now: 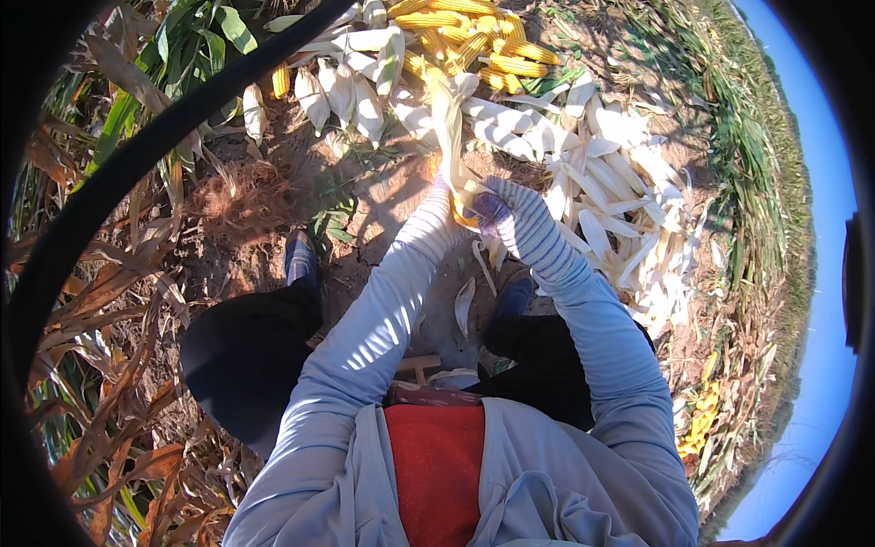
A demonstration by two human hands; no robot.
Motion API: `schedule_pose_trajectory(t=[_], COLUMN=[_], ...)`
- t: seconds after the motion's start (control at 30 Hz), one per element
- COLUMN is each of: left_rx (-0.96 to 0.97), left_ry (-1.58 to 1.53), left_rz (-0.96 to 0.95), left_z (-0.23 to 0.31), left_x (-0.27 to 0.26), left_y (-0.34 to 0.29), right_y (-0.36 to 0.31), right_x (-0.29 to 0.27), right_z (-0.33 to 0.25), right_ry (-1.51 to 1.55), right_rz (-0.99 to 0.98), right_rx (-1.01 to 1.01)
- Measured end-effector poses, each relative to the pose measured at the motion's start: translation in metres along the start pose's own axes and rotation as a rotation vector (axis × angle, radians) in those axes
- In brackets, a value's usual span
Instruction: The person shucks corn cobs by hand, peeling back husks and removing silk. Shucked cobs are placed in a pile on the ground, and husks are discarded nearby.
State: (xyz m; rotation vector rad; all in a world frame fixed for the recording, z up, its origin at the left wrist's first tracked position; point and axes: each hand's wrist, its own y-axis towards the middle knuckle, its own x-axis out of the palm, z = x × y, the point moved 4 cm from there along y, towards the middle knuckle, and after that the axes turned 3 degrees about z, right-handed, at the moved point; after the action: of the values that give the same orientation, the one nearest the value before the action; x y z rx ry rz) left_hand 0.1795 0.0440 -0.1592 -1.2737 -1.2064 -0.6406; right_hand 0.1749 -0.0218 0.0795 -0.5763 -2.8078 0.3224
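Note:
A partly husked ear of corn [463, 217] is held in front of me, yellow kernels showing at its near end. Pale husk leaves [448, 114] stretch away from it toward the far side. My left hand [441, 208], in a striped glove, is wrapped round the ear from the left. From the right, my right hand [501, 211], gloved in white and purple stripes, is closed on the husk at the ear's near end. Parts of the fingers and the ear are hidden behind the husk. Beyond my hands lies a pile of bare yellow cobs [469, 41].
Unhusked ears [342, 96] lie on the soil at the far left. Stripped husks [620, 191] are heaped to the right. Brown corn silk [244, 196] and dry stalks [118, 292] are on the left. More yellow cobs [699, 419] lie far right. My shoes [301, 258] stand below.

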Motion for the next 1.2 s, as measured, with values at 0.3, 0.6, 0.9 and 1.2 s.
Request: schedule_pose_trajectory(t=[0.3, 0.6, 0.9, 1.2], left_rx=[-0.023, 0.046, -0.099, -0.109], left_ry=[0.132, 0.205, 0.212, 0.271], left_rz=[-0.096, -0.613, -0.227, -0.196], left_z=[-0.008, -0.011, -0.018, -0.004], left_x=[0.073, 0.118, 0.086, 0.095], left_y=[-0.046, -0.074, -0.095, -0.094], right_y=[-0.006, -0.006, -0.023, -0.039], right_x=[0.013, 0.018, 0.041, 0.016], right_z=[-0.007, -0.018, -0.006, -0.034], right_ry=[-0.243, 0.203, 0.449, -0.481], right_rz=[0.071, -0.08, -0.308, -0.43], right_rx=[-0.125, -0.059, 0.416, 0.31])
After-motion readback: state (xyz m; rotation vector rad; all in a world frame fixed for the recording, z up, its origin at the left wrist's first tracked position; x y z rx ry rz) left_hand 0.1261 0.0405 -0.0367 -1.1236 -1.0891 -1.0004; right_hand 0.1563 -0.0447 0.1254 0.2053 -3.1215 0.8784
